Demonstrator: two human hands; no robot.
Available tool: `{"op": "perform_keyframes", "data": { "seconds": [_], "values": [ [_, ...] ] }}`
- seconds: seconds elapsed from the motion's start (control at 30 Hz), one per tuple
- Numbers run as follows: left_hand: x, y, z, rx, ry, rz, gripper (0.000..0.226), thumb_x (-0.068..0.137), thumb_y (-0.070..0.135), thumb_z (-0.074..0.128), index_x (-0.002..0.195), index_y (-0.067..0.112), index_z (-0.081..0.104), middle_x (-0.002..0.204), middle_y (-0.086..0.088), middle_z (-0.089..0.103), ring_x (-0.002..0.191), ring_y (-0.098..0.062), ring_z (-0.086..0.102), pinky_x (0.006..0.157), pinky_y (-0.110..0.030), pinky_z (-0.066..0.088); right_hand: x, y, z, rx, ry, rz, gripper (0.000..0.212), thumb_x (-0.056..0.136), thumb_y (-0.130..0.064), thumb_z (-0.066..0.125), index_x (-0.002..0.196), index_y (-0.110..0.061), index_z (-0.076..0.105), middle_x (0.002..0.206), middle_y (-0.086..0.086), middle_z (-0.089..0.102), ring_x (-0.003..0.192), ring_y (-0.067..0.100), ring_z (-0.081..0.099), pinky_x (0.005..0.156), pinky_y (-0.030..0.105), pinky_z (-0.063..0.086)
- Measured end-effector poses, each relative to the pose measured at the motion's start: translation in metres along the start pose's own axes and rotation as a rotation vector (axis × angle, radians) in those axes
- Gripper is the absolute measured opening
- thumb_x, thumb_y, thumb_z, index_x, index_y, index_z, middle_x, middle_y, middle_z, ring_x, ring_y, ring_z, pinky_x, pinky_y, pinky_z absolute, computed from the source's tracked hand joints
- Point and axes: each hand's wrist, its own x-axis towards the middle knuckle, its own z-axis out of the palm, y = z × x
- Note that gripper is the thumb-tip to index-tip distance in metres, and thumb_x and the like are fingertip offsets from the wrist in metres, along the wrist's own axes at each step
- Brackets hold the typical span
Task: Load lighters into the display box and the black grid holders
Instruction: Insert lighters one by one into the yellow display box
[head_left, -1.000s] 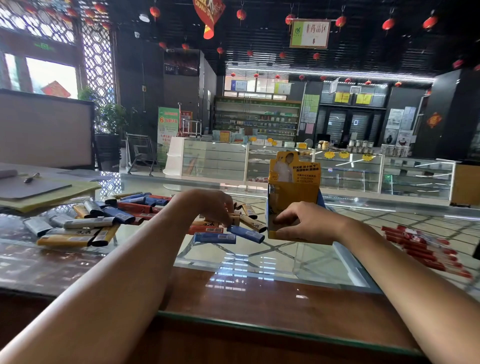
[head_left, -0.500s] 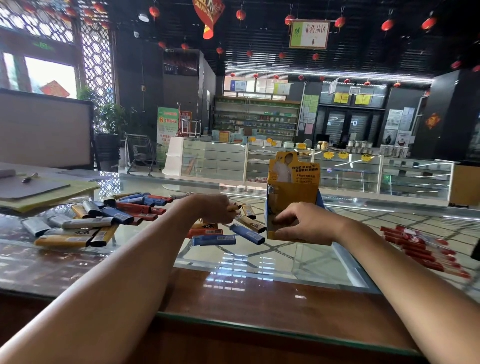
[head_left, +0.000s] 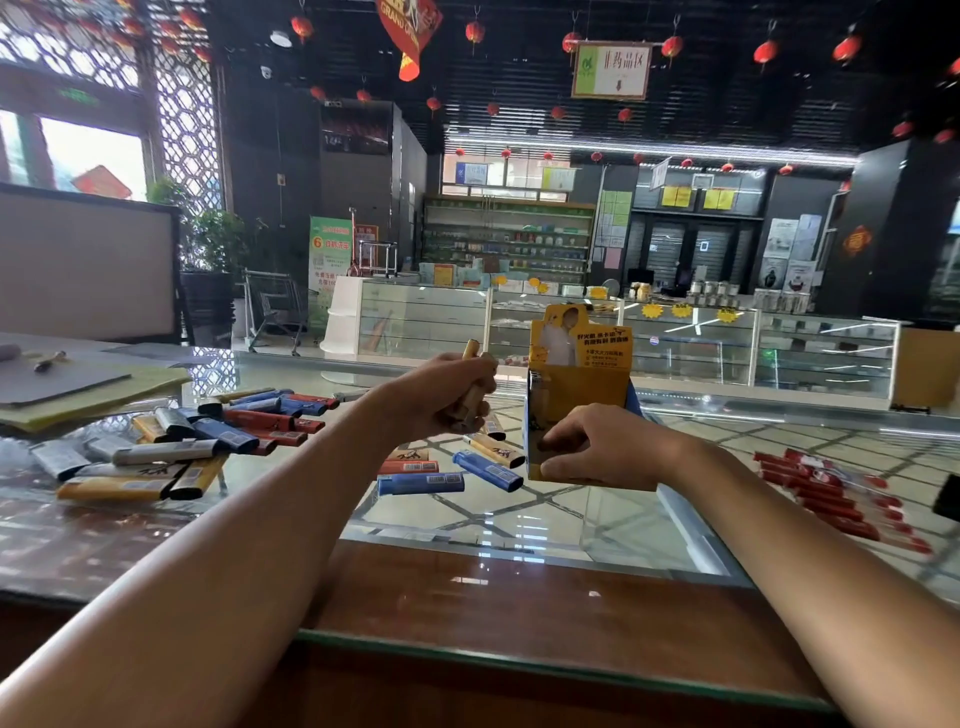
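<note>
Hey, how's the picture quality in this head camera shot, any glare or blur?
Head view: the glass countertop throws bright reflections; the window at upper left is blown out; the left hand and the lighters it grips look slightly motion-blurred; the wide-angle lens bends the frame edges; the display box is legible.

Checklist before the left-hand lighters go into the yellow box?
1. Left hand grips lighters: ok.
2. Right hand holds display box: ok.
3. Box upright: ok.
4. Lighters above the box opening: not ok, they are beside it, to its left.
5. Free room inside the box: cannot tell.
6. Held lighters all pointing the same way: cannot tell.
</note>
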Motion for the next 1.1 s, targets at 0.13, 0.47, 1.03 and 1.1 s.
{"op": "perform_keyframes", "data": {
  "seconds": [0.13,0.47,1.03,1.1],
  "values": [
    [-0.008,0.008,0.014,-0.211,-0.081,-0.093,0.009,0.098,0.003,0.057,0.098,0.009,0.050,0.078,-0.009,0.054,0.063,-0.017,0.055,0.058,-0.029,0.054,0.000,0.000,0.000,-0.008,0.011,0.005,0.052,0.093,-0.048,0.071,0.137,-0.023,0.064,0.125,-0.011,0.061,0.098,0.003,0.056,0.079,0.020,0.045],
    [-0.010,0.005,0.020,-0.301,-0.234,-0.152,0.015,0.103,0.002,0.050,0.108,-0.001,0.064,0.103,-0.015,0.073,0.093,-0.024,0.072,0.095,-0.045,0.058,-0.011,-0.010,-0.008,0.047,-0.029,0.039,0.047,0.086,-0.054,0.076,0.126,-0.030,0.070,0.110,-0.016,0.068,0.095,0.003,0.063,0.073,0.019,0.047],
    [-0.014,0.008,0.044,-0.319,-0.248,-0.110,0.018,0.100,0.018,0.061,0.096,0.003,0.070,0.091,-0.011,0.071,0.073,-0.017,0.072,0.064,-0.029,0.063,-0.014,-0.028,-0.006,0.197,0.509,-0.280,0.091,0.069,-0.058,0.087,0.146,-0.040,0.041,0.133,-0.015,0.043,0.095,-0.013,0.046,0.080,0.026,0.046],
    [-0.015,0.008,0.046,-0.341,-0.254,-0.124,0.021,0.102,0.018,0.059,0.097,0.002,0.071,0.093,-0.012,0.073,0.075,-0.018,0.075,0.066,-0.031,0.063,-0.015,-0.030,-0.007,0.163,0.484,-0.275,0.104,0.067,-0.065,0.085,0.154,-0.040,0.033,0.144,-0.014,0.038,0.113,-0.009,0.044,0.093,0.031,0.049]
  ]
}}
